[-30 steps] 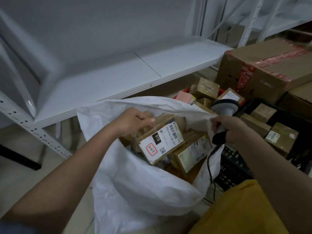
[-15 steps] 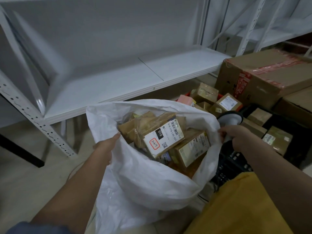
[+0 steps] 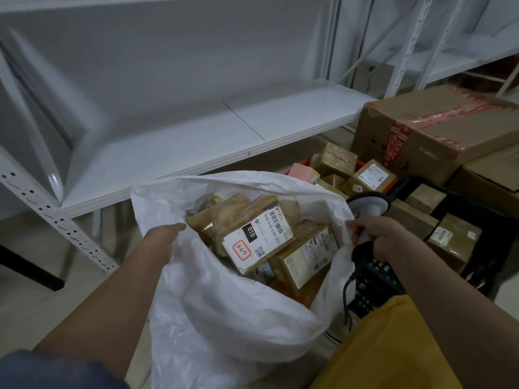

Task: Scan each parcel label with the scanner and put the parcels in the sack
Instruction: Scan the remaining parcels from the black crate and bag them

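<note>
Right hand (image 3: pixel 383 237) wraps its grip round the upright scanner (image 3: pixel 369 210), head pointing left; left hand (image 3: pixel 165 234) apparently clutches the sack (image 3: pixel 224 304) rim.

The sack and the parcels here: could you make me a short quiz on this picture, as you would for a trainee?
1. True or false: the white sack already has parcels in it.
2. What does the right hand hold besides the sack's edge? A) scanner B) knife C) tape roll
3. What big number is printed white on black on the top parcel in the sack?

Key
1. True; several lie in its open mouth.
2. A, the scanner.
3. 010.
</note>
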`<move>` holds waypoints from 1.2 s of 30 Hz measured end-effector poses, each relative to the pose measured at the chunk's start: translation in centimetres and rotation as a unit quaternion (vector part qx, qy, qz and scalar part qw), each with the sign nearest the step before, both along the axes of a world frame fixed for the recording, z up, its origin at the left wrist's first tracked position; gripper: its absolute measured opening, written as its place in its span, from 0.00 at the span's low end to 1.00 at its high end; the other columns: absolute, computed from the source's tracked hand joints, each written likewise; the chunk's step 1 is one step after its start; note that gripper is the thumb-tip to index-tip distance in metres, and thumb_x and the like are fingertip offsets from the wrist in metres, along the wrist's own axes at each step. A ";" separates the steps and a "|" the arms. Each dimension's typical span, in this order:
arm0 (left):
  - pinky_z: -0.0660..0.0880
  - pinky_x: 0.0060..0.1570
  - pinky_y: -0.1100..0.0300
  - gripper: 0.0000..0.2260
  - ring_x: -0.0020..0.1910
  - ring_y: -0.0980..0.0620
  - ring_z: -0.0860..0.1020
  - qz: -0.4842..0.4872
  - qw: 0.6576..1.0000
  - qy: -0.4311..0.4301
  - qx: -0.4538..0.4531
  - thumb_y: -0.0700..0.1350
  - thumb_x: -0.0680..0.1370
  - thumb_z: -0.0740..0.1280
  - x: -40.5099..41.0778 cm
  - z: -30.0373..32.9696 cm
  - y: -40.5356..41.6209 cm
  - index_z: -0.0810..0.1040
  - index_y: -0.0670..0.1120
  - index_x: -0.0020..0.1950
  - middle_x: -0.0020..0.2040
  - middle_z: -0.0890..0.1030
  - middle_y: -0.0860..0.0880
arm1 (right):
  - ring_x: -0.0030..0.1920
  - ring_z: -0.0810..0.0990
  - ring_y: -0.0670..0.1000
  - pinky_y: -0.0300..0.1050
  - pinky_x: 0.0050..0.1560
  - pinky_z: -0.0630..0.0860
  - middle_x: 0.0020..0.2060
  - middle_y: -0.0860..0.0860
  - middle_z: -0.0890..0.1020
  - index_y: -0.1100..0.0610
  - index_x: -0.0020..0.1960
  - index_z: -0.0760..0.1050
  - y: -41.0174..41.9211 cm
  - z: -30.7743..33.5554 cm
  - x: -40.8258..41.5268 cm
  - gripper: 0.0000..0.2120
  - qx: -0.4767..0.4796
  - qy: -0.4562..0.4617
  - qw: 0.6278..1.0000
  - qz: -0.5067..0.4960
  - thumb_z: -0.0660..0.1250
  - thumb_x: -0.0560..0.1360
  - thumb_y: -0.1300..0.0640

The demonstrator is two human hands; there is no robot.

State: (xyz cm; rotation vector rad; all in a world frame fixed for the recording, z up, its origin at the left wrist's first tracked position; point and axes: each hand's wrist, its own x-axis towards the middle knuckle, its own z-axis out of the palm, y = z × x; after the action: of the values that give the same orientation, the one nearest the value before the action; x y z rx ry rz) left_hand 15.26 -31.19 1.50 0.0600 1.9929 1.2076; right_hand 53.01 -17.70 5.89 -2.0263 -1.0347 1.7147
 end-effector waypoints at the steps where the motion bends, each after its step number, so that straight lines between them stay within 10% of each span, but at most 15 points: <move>1: 0.69 0.58 0.50 0.21 0.60 0.42 0.72 -0.016 1.000 -0.004 -0.005 0.47 0.76 0.71 0.4 -0.3 -0.2 0.71 0.40 0.65 0.54 0.73 0.44 | 0.32 0.71 0.54 0.50 0.44 0.74 0.32 0.58 0.72 0.63 0.37 0.72 -0.2 0.0 0.2 0.13 -0.003 0.010 1.000 -0.003 0.67 0.79 0.59; 13: 0.70 0.34 0.59 0.10 0.35 0.50 0.71 -0.023 0.999 0.000 -0.038 0.37 0.76 0.70 -0.9 -0.7 -1.7 0.76 0.37 0.56 0.41 0.74 0.44 | 0.30 0.68 0.50 0.43 0.35 0.71 0.31 0.55 0.71 0.63 0.38 0.73 -2.2 1.1 0.9 0.11 -0.024 0.064 0.996 -0.054 0.67 0.78 0.61; 19: 0.78 0.42 0.52 0.05 0.35 0.46 0.76 0.000 0.998 0.042 0.046 0.38 0.76 0.71 -5.4 7.7 -0.9 0.77 0.39 0.49 0.38 0.77 0.43 | 0.28 0.73 0.50 0.46 0.34 0.73 0.29 0.53 0.75 0.61 0.42 0.74 0.1 5.3 -0.8 0.07 0.103 0.123 0.986 -0.050 0.72 0.75 0.62; 25: 0.72 0.15 0.61 0.09 0.27 0.46 0.77 0.030 0.996 -0.016 0.078 0.38 0.80 0.64 -4.8 6.5 -3.3 0.73 0.41 0.40 0.29 0.78 0.44 | 0.29 0.72 0.52 0.47 0.38 0.73 0.26 0.55 0.74 0.62 0.40 0.73 -0.5 6.0 -2.7 0.09 0.134 0.070 0.989 0.008 0.71 0.75 0.62; 28: 0.73 0.16 0.58 0.06 0.30 0.45 0.77 0.038 0.994 -0.027 0.100 0.35 0.81 0.60 -5.6 6.2 -3.6 0.73 0.39 0.46 0.33 0.78 0.42 | 0.29 0.69 0.51 0.44 0.36 0.69 0.21 0.53 0.71 0.60 0.32 0.69 -1.4 6.0 -2.7 0.17 0.093 0.096 0.991 0.020 0.67 0.78 0.61; 32: 0.79 0.47 0.54 0.07 0.35 0.49 0.76 0.019 0.980 -0.018 0.199 0.40 0.81 0.64 -6.2 10.4 -2.6 0.74 0.40 0.44 0.36 0.78 0.45 | 0.28 0.74 0.48 0.44 0.32 0.76 0.29 0.52 0.76 0.60 0.53 0.73 -0.2 7.9 -1.9 0.13 0.188 0.234 0.950 -0.088 0.74 0.72 0.65; 36: 0.79 0.26 0.60 0.06 0.26 0.50 0.80 -0.029 0.986 -0.011 0.163 0.37 0.79 0.66 -4.7 10.0 -2.8 0.75 0.39 0.42 0.27 0.81 0.46 | 0.28 0.73 0.49 0.44 0.33 0.75 0.31 0.54 0.75 0.61 0.57 0.72 -0.4 7.7 -1.7 0.15 0.192 0.171 0.964 -0.075 0.72 0.73 0.67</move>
State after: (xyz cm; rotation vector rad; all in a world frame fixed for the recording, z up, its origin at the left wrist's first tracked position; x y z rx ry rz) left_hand 10.60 -34.01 11.46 0.2656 1.7443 1.4792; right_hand 51.33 -18.14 13.56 -1.4682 -0.9757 1.5664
